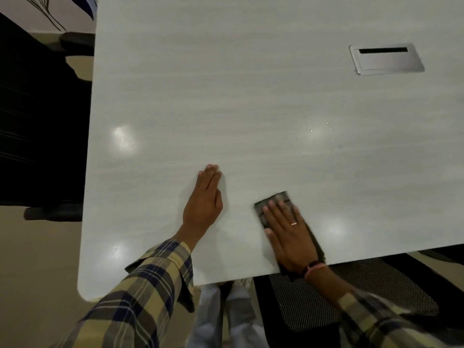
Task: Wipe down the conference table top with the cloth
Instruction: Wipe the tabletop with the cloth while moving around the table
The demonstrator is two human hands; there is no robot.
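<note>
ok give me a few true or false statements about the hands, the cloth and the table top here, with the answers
1. The right hand lies flat on the dark cloth. True.
2. The left hand holds a spray bottle. False: it holds nothing and rests flat on the bare table top.
3. The cloth sits in the middle of the table, far from any edge. False: it is near the table's near edge, with part of it reaching that edge.
4. A few water droplets show on the table beyond the cloth. True.
5. The metal cable hatch is under the left hand. False: it is set in the table at the far right, away from both hands.
</note>
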